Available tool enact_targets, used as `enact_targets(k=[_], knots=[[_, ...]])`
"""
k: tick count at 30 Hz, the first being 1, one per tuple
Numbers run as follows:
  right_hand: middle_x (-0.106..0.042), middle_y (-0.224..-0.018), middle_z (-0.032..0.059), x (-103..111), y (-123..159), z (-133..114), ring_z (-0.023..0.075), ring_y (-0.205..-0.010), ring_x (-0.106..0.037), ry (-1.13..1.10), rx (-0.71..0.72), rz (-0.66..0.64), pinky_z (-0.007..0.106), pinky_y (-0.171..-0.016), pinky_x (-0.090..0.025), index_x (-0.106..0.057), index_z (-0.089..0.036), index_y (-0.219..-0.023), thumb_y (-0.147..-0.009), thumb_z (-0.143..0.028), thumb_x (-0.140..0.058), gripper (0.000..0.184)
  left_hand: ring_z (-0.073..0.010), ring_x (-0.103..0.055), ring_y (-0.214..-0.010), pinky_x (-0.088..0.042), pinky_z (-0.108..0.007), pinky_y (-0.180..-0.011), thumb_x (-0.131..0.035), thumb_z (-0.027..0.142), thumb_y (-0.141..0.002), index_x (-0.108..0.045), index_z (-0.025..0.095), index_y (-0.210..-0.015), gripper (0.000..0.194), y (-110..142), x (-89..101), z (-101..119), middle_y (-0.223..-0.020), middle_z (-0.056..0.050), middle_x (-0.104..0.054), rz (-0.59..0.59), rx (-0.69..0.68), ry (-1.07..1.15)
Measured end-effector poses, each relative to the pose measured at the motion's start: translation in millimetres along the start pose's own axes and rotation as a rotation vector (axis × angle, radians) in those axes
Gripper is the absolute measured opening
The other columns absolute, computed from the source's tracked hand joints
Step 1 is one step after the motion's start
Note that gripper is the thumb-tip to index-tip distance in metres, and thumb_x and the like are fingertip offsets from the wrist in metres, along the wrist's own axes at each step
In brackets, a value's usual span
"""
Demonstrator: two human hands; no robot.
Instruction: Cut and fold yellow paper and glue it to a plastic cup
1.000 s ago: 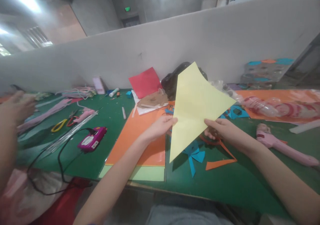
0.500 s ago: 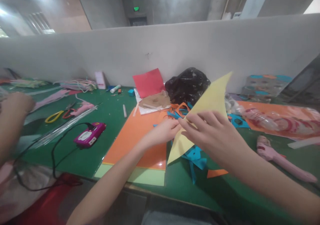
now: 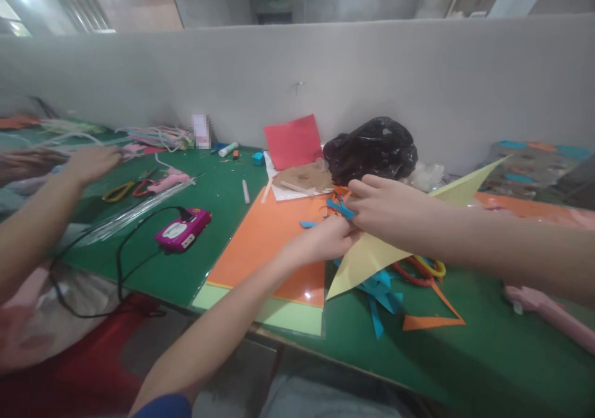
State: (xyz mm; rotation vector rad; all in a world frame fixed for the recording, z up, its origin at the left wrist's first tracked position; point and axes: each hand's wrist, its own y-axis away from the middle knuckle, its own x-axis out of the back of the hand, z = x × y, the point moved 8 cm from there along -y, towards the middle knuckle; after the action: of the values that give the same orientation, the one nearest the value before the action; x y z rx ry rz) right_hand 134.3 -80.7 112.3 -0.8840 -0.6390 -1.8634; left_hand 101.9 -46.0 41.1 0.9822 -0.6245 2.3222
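Head view: we find yellow paper (image 3: 372, 260) beneath the right hand (image 3: 395, 208), fingers pressed together; left hand (image 3: 325, 241) just below, fingers against a blue strip (image 3: 341, 209), pinch unconfirmed.

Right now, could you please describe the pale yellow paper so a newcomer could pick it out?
On the green table, beside the large orange sheet, the left hand and right hand meet. The pale yellow paper sits under them, the only pointed sheet held up.

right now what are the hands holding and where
Seemingly the yellow paper sheet: the right hand grips its upper edge, the left hand its left edge; exact hold hidden.
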Motion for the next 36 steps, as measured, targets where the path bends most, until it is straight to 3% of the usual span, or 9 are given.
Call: enact_targets(k=[4,9,15,18,21,23,27,31,36], knots=[[-0.067,-0.073,0.0026,-4.8,-7.5,0.6,0.0206,-0.084,-0.048,-0.052,0.025,-0.082,0.036,-0.070,-0.032,-0.063,-0.023,-0.055,-0.072,-0.012,-0.082,0.028,-0.0219,-0.060,-0.071,-0.039,-0.031,-0.063,-0.042,0.030,-0.097,-0.068,0.019,-0.081,0.032,0.0,-3.0,-4.0,-0.079,-0.008,-0.069,0.016,-0.011,-0.006],[-0.064,-0.069,0.0018,-3.7,-5.3,7.7,0.0196,-0.080,-0.046,-0.074,0.079,0.043,0.035,-0.068,-0.028,-0.060,-0.023,-0.055,-0.069,-0.008,-0.083,0.031,-0.0231,-0.061,-0.075,-0.042,-0.031,-0.068,-0.042,0.035,-0.098,-0.068,0.020,-0.081,0.034,-0.4,0.8,-2.9,-0.080,-0.008,-0.069,0.026,0.004,0.036],[-0.065,-0.071,0.0007,3.7,7.3,39.6,0.0187,-0.084,-0.048,-0.041,0.096,0.073,0.035,-0.069,-0.029,-0.059,-0.021,-0.053,-0.072,-0.004,-0.078,0.032,-0.0139,-0.043,-0.053,-0.029,-0.029,-0.055,-0.043,0.033,-0.096,-0.039,0.021,-0.058,0.040,1.9,8.9,0.9,-0.054,0.002,-0.043,0.021,0.043,0.059],[-0.065,-0.068,-0.0009,10.2,17.9,62.3,0.0155,-0.088,-0.052,-0.125,0.039,0.064,0.033,-0.074,-0.034,-0.057,-0.020,-0.049,-0.084,-0.012,-0.074,0.040,-0.0129,-0.043,-0.055,-0.028,-0.028,-0.055,-0.042,0.034,-0.096,-0.036,0.021,-0.061,0.038,2.6,8.1,1.5,-0.057,0.003,-0.043,-0.011,0.058,0.100],[-0.068,-0.067,-0.0026,15.0,27.8,81.8,0.0105,-0.093,-0.056,-0.246,-0.066,0.059,0.030,-0.076,-0.036,-0.055,-0.017,-0.045,-0.100,-0.026,-0.057,0.055,-0.0129,-0.043,-0.059,-0.030,-0.028,-0.059,-0.039,0.037,-0.097,-0.038,0.020,-0.064,0.037,2.7,7.6,3.9,-0.061,0.003,-0.045,-0.034,0.062,0.120],[-0.071,-0.069,-0.0037,20.1,32.6,90.1,0.0076,-0.096,-0.057,-0.289,-0.118,0.078,0.029,-0.075,-0.036,-0.053,-0.014,-0.045,-0.103,-0.026,-0.049,0.059,-0.0127,-0.042,-0.060,-0.030,-0.027,-0.060,-0.039,0.039,-0.098,-0.038,0.020,-0.065,0.037,3.0,9.6,4.6,-0.062,0.003,-0.043,-0.023,0.071,0.140],[-0.073,-0.070,-0.0040,29.7,39.1,102.8,0.0068,-0.100,-0.058,-0.303,-0.183,0.095,0.031,-0.076,-0.037,-0.041,-0.011,-0.038,-0.099,-0.021,-0.042,0.062,-0.0123,-0.038,-0.060,-0.029,-0.027,-0.061,-0.040,0.041,-0.098,-0.035,0.021,-0.065,0.039,4.0,11.4,2.9,-0.062,0.003,-0.039,-0.013,0.093,0.151],[-0.075,-0.076,-0.0034,26.7,44.1,111.2,0.0073,-0.106,-0.056,-0.316,-0.199,0.022,0.032,-0.074,-0.038,-0.033,-0.008,-0.037,-0.091,-0.016,-0.036,0.055,-0.0128,-0.039,-0.061,-0.029,-0.028,-0.060,-0.040,0.041,-0.098,-0.035,0.021,-0.064,0.040,3.6,9.8,-0.3,-0.061,0.003,-0.038,-0.009,0.113,0.137],[-0.076,-0.094,-0.0015,18.9,48.4,125.1,0.0051,-0.106,-0.055,-0.433,-0.324,-0.092,0.025,-0.069,-0.038,-0.028,-0.004,-0.042,-0.083,-0.009,-0.033,0.043,-0.0143,-0.047,-0.068,-0.034,-0.027,-0.064,-0.041,0.043,-0.098,-0.047,0.020,-0.068,0.039,2.4,12.5,2.0,-0.067,0.001,-0.050,0.018,0.089,0.170]])
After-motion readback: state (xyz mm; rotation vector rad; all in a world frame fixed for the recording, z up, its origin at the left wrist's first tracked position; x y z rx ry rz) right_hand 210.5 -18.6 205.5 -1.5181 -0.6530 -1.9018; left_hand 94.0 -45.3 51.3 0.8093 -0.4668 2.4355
